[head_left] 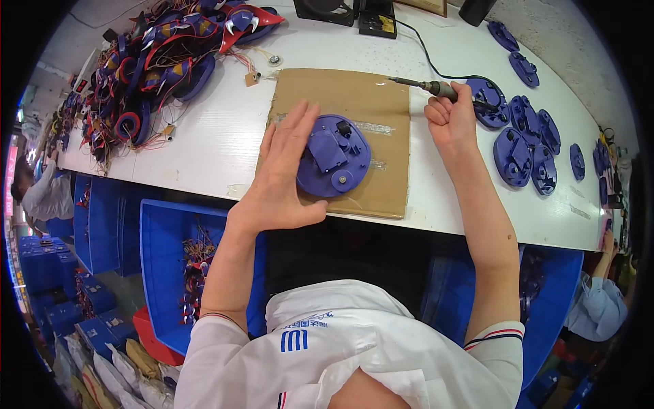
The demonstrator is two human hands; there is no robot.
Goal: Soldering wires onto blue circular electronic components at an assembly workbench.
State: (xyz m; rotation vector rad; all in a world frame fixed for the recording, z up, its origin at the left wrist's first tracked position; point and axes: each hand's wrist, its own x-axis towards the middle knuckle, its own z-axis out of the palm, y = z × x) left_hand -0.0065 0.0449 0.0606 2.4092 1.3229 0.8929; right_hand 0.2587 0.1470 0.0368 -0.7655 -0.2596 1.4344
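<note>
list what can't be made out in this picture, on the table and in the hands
All in the head view:
Underside of the purple round part: turned down toward the cardboard.
Some of that part's left edge: behind the left hand.
Some of the soldering iron: wrapped inside the right hand.
Top of the dark box: cut off by the picture's upper edge.
Single wires in the red-and-blue pile: too small and tangled.

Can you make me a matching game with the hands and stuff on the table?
1. left hand
2. right hand
3. cardboard sheet
4. pile of wired pieces

A. at the white table's far left
B. holding a soldering iron
C. lying under the round purple part
D. curved around that part's left edge

Pairs: 1-D, 2-B, 3-C, 4-A
</note>
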